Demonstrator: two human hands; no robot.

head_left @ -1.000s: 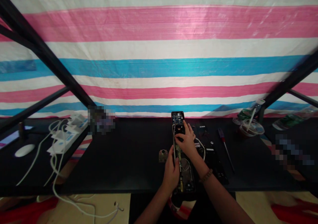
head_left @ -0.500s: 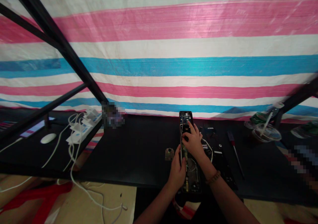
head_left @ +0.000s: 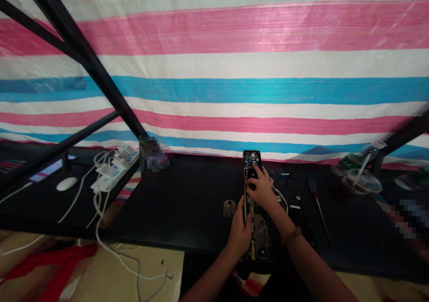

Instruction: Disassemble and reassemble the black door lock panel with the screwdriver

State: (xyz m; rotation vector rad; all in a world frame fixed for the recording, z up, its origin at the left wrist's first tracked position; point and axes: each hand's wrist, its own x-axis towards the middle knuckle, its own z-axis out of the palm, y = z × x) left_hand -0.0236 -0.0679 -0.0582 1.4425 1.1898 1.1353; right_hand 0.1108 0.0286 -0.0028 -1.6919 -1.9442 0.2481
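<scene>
A long, narrow black electronic device (head_left: 262,235) lies opened on the table, its far end pointing away from me. At that far end a circuit board (head_left: 250,157) is exposed, and nearer me are wires and brass-coloured parts. My left hand (head_left: 240,230) grips the casing's left side, fingers along the edge and thumb over the inside. Over the device's middle rests my right hand (head_left: 261,188), one finger stretched onto the board area. Its thumb and another finger curl together near a pale wire (head_left: 246,203) along the left edge; what they pinch is hidden.
A small metal plate (head_left: 229,208) lies left of the device. On the right are a black panel (head_left: 303,226), a screwdriver (head_left: 318,206) and a plastic cup with a straw (head_left: 361,182). Power strips (head_left: 109,177) with white cables, a mouse (head_left: 66,184) and a phone (head_left: 50,169) occupy the left.
The view has shifted slightly. Both hands stay in nearly the same place on the device, with the right forearm shifted a little to the right.
</scene>
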